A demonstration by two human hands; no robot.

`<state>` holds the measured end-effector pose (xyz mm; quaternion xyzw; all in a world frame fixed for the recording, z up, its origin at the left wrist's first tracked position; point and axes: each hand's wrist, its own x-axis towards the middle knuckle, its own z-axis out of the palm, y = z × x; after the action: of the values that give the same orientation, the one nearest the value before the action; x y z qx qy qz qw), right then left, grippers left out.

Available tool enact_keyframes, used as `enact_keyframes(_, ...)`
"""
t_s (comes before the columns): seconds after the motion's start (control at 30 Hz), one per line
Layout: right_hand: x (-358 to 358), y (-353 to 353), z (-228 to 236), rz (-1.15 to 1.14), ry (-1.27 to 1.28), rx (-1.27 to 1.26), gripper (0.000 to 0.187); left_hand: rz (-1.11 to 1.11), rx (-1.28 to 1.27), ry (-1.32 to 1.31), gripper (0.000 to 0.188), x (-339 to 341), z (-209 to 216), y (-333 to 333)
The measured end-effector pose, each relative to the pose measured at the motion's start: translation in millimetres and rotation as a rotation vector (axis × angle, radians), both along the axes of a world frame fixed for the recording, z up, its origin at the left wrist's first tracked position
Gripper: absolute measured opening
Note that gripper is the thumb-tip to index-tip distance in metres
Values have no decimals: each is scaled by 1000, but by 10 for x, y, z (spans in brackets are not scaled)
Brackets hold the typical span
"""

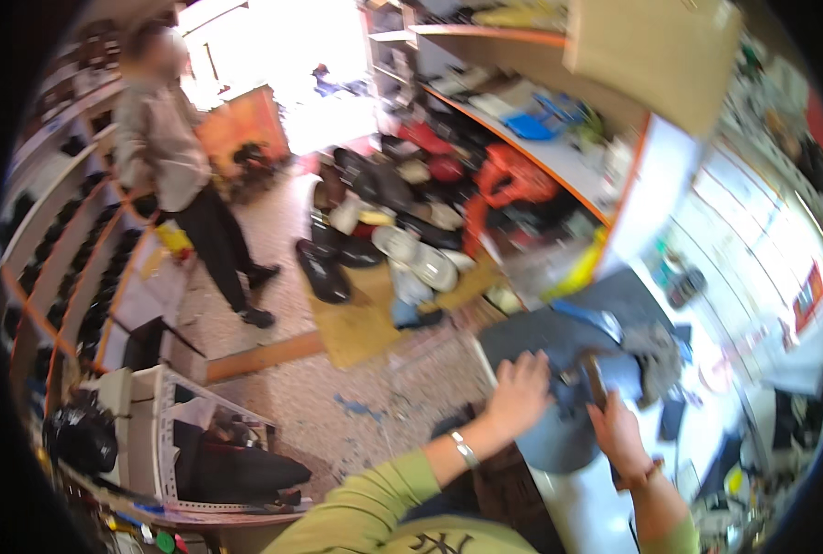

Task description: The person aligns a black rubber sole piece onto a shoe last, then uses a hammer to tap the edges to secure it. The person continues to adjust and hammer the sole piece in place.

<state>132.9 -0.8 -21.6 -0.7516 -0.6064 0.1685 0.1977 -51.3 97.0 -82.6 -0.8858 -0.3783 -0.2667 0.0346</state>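
My right hand [619,434] is wrapped round the brown handle of a hammer [595,377], its head end pointing away from me over a dark grey work mat [541,346]. My left hand [520,397] rests at the mat's left side with its fingers stretched out, and no object shows in it. Between the hands lies a small dark piece [568,378], too blurred to name. Just past the hammer are a blue piece of material [622,374], a crumpled grey cloth [656,360] and a long blue strip [587,319].
A heap of shoes [384,212] covers a brown board [356,332] ahead. Shelves [541,138] stand at the right, shoe racks [70,268] at the left. A person [171,157] stands by the doorway. An open white cabinet [167,443] sits near left.
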Motion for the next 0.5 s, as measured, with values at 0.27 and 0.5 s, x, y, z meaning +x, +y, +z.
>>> enact_keyframes(0.27,-8,88,138,-22,64,144,29,-28,-61,13,51,44,-15,18)
enact_keyframes(0.5,-30,222,55,61,-35,111,30,-35,-82,23,53,48,9,19)
